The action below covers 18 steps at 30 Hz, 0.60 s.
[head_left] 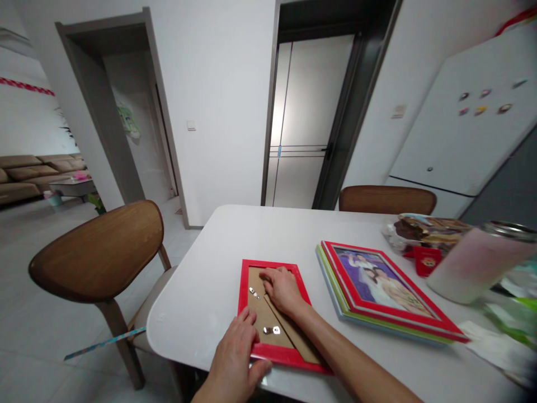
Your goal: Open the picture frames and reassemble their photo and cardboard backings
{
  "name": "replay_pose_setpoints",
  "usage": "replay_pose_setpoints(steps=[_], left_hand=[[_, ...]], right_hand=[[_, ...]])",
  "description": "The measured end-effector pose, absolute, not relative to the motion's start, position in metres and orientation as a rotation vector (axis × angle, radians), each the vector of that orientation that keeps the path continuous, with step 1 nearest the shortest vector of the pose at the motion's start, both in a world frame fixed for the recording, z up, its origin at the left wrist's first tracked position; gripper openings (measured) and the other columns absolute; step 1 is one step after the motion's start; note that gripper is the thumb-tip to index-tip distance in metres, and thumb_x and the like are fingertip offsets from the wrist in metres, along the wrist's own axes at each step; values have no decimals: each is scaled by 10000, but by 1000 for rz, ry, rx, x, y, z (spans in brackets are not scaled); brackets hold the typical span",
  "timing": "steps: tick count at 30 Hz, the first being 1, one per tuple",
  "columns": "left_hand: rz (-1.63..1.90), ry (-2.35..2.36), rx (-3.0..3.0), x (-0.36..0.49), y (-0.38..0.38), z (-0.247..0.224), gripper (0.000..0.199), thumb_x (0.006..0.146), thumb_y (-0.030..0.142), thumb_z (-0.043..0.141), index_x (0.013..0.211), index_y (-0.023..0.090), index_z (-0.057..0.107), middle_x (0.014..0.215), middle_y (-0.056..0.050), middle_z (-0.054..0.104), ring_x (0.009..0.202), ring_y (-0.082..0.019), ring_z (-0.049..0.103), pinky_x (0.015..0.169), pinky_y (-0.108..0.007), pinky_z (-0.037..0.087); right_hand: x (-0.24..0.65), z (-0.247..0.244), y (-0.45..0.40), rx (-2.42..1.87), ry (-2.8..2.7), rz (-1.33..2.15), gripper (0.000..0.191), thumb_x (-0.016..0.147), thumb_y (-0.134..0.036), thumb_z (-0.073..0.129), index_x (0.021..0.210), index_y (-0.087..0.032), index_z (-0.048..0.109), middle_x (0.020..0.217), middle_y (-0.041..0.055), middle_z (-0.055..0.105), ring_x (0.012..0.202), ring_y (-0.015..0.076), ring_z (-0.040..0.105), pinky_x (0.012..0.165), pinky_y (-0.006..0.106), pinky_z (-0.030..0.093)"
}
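Note:
A red picture frame (244, 282) lies back side up on the white table, in front of me. Its brown backing board (257, 313) sits inside the red border, with a stand leg (289, 330) running slantwise across it. Two small metal fittings (271, 331) show on the board. My left hand (235, 355) grips the frame's near left corner, fingers on the left side and thumb at the near edge. Bent over the upper part of the board, my right hand (283, 288) touches it with closed fingers; anything between them is hidden.
A stack of frames, topped by a red-framed photo (384, 280), lies right of my right forearm. Beyond it stand a pale pink tumbler (474, 266), a red packet (427, 260) and plastic bags (432, 229). Wooden chairs (100, 252) flank the white table (201, 280).

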<state>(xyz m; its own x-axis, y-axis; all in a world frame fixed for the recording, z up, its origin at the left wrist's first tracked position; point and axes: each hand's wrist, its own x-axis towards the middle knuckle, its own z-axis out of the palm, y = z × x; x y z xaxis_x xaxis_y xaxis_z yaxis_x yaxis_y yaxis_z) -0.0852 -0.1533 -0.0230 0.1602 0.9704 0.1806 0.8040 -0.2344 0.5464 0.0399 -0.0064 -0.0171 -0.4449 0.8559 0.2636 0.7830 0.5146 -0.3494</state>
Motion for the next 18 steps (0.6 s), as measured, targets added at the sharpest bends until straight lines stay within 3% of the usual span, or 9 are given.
replay_pose_setpoints(steps=[4,8,12,18], left_hand=[[747,1685,2113,-85,-154,-22,215,647,210,604,837,179,510,1247,-100,445,1212,-243,289,978,-389,289],[759,1686,2100,-86,-154,-23,213,644,212,607,832,184,510,1245,-97,447,1206,-246,299,975,-396,289],[770,1690,2099,-86,-153,-24,185,654,218,599,813,185,512,1253,-98,438,1204,-243,304,978,-393,286],[796,1678,2074,-85,-156,-24,233,638,204,605,854,180,521,1251,-100,441,1209,-245,296,978,-398,289]], right_hand=[[69,-7,-12,-1281,-2438,310,338,707,-148,429,1001,-186,591,1077,57,571,955,187,475,821,286,321],[104,-4,-20,-1228,-2541,358,276,610,-88,476,793,-196,653,911,37,622,873,177,496,764,253,351],[107,-11,-22,-1281,-2493,305,248,674,-88,413,751,-163,637,814,61,618,828,180,484,751,266,350],[95,-7,-46,-1307,-2418,280,259,739,-215,413,902,-146,603,931,94,576,879,188,473,785,281,346]])
